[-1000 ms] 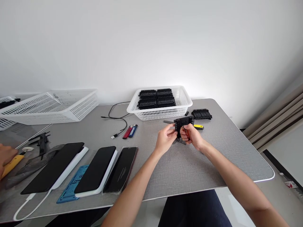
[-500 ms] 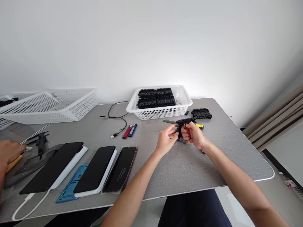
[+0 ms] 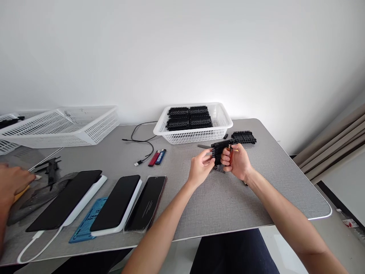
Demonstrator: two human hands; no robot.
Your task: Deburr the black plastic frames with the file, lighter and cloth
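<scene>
two closed grips hold one black plastic part (image 3: 219, 150) just in front of the white basket (image 3: 194, 136): left hand (image 3: 201, 167) on its left end, right hand (image 3: 238, 161), now slid to its right side, also keeping a thin orange tool (image 3: 230, 149).

Head-worn view, forward and down over the grey table (image 3: 228, 198).

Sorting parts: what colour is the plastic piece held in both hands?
The ridged plastic piece is black; head view.
</scene>
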